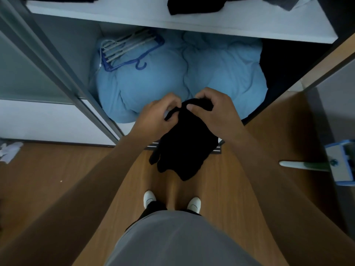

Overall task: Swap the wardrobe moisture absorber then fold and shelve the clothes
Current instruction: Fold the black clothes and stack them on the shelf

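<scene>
In the middle of the frame both hands hold a black garment up in the air by its top edge. The left hand has its fingers curled and pinching a thin strip of cloth at the garment's upper left corner, and the right hand has thumb and fingers bunched round the upper right. The rest of the cloth hangs loose below them, over the wooden floor and the foot of the open wardrobe. The likeliest trouble is the fold going crooked. With nothing flat under it, the limp cloth can twist or double on itself, and the left hand's narrow pinch could slip and drop that corner. The hanging hem sits low, so it may brush the floor and pick up dust, or trail onto the blue duvet stuffed into the lower compartment. On top of that duvet, at upper left, lies a bundle of hangers whose hooks could snag the cloth if it swings inward. The white shelf along the top of the frame already carries dark clothes bunched near its front edge, so sliding a new piece in carelessly could push them off. I cannot pick out a moisture absorber anywhere.
</scene>
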`<state>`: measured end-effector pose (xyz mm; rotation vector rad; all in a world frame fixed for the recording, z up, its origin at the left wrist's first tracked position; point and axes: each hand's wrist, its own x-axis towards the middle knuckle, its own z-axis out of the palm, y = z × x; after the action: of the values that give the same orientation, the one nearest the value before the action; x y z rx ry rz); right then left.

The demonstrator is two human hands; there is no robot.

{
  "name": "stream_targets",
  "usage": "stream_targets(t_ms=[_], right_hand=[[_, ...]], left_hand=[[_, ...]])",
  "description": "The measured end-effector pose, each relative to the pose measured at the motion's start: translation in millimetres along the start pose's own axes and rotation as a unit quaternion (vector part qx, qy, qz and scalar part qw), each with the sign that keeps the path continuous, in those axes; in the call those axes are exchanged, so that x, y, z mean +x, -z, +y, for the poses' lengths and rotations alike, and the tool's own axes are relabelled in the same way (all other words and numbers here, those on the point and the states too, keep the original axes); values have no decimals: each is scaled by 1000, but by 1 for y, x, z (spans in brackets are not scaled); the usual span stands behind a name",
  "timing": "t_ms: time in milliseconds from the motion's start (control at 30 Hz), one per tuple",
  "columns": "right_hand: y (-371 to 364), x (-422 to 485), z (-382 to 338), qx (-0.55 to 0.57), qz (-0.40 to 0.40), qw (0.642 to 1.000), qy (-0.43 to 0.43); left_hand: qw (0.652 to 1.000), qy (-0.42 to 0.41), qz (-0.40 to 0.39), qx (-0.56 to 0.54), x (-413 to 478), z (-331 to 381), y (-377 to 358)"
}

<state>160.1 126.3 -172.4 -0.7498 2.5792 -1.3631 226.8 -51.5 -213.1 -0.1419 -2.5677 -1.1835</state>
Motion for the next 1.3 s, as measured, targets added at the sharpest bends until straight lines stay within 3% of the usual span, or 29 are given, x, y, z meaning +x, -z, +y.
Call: stream_targets(t_ms=[200,367,667,1000,1167,1300], right_hand=[[2,1,-7,-29,-7,1000,-8],[8,1,-14,-47,-18,998,21],[10,3,-27,-40,23,999,4],[4,13,-34,31,106,994,-9],[2,21,-31,59,118,991,-20],[-1,25,-25,79,67,993,-54]], left_hand=[[998,-3,11,-62,0,-8,-8],[993,-32,-105,-39,7,-20,-15],[979,80,-187,-20,1,-41,-43],[941,203,-248,106,-37,-88,-69],[929,292,-192,120,-58,-115,-62],[907,370,-121,161,-66,-140,-39]])
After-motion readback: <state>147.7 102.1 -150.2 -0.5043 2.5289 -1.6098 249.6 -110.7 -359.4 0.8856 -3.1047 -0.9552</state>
